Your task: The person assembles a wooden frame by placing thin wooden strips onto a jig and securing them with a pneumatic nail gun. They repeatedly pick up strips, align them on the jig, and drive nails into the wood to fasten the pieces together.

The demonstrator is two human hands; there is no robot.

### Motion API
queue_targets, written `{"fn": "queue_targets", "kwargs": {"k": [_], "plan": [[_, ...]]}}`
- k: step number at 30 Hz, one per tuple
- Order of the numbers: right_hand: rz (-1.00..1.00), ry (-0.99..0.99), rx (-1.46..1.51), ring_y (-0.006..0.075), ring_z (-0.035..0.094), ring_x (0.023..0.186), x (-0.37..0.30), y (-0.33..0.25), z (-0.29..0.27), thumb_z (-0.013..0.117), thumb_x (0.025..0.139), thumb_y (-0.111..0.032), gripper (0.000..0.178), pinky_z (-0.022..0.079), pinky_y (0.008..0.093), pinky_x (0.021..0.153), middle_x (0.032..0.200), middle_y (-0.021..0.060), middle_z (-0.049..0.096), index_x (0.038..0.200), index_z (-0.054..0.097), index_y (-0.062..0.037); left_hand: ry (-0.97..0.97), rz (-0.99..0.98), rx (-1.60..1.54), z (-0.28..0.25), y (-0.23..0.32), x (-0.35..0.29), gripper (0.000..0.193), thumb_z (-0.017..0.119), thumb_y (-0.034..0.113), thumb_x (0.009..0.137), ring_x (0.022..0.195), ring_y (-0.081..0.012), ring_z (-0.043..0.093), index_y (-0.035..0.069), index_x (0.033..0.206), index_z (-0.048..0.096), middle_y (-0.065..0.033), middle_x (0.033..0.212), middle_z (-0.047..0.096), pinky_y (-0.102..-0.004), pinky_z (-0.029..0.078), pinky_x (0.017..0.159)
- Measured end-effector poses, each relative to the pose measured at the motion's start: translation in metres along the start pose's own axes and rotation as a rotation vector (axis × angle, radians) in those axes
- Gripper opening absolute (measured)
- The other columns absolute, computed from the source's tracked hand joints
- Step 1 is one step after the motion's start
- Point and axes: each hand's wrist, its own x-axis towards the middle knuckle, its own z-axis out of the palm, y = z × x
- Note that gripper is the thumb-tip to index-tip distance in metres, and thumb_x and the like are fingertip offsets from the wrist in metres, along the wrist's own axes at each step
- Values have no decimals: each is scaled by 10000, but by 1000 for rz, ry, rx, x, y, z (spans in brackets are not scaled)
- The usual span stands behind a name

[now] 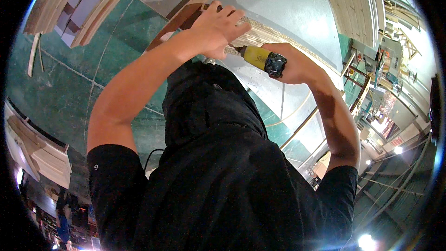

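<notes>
My right hand [293, 63] is wrapped round a yellow-green and black power drill [256, 57], which lies roughly level and points left. Its dark tip reaches close to the thumb side of my left hand [219, 30]. That left hand rests over the edge of a pale wooden board [274, 36], with its fingers spread apart. Whether a screw sits between its thumb and the drill tip is too small to make out. A dark brown wooden piece [185, 17] lies just left of the left hand, partly covered by it.
A large grey panel [288, 0] spreads beyond my hands. Stacked wooden boards [352, 7] stand at the far right, and trim pieces [95, 7] at the far left. More pale mouldings [44, 146] lie at the left. Below is a green floor [69, 81] with loose wooden strips [34, 56].
</notes>
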Motion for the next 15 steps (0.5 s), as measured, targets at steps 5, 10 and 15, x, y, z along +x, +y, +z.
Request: {"fn": "queue_targets", "kwargs": {"k": [5, 10, 15], "plan": [[40, -56, 31, 429, 660, 984, 10, -16, -2, 760, 762, -135, 388, 520, 465, 845, 992, 218, 694, 1116, 634, -41, -34, -20, -5, -3, 1, 0, 888, 825, 327, 619, 1343, -315, 444, 161, 1428, 501, -134, 1465, 459, -533, 352, 1077], [-18, -11, -10, 435, 660, 965, 9, -23, -2, 748, 776, -136, 363, 523, 461, 827, 970, 216, 694, 1108, 631, -48, -37, -24, -29, -3, 1, 1, 877, 821, 309, 621, 1360, -307, 438, 158, 1426, 507, -141, 1481, 450, -532, 338, 1095], [-14, 0, -25, 438, 659, 960, 8, -24, -1, 746, 777, -136, 361, 524, 465, 821, 957, 217, 694, 1109, 632, -54, -63, -26, -21, -5, 2, 0, 905, 830, 326, 606, 1363, -310, 435, 161, 1433, 500, -140, 1490, 445, -531, 338, 1095]]}}
